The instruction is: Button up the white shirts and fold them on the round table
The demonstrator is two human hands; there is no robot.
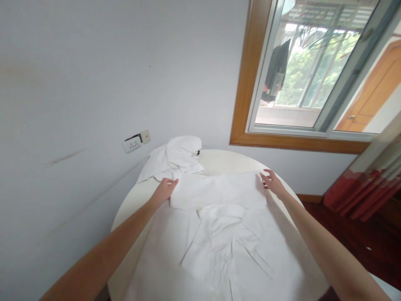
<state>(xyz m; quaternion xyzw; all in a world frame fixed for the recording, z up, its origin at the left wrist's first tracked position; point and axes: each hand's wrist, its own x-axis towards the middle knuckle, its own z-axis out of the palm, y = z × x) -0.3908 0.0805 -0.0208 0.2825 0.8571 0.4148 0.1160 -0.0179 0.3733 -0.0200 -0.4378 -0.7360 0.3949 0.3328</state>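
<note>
A white shirt [225, 242] lies spread on a round white table [225, 161], its far part folded back toward me in a band. My left hand [164, 190] pinches the left end of that folded band, fingers closed on the cloth. At the band's right end, my right hand [272, 182] rests with fingers stretched out and apart, touching the fabric edge. The shirt's collar shows in the middle, just below the fold.
A pile of other white garments [178, 161] sits at the table's far left by the wall. A wall socket [135, 142] is above it. A wood-framed window [300, 83] is at the right, with a red curtain [366, 188] and dark wood floor beyond the table.
</note>
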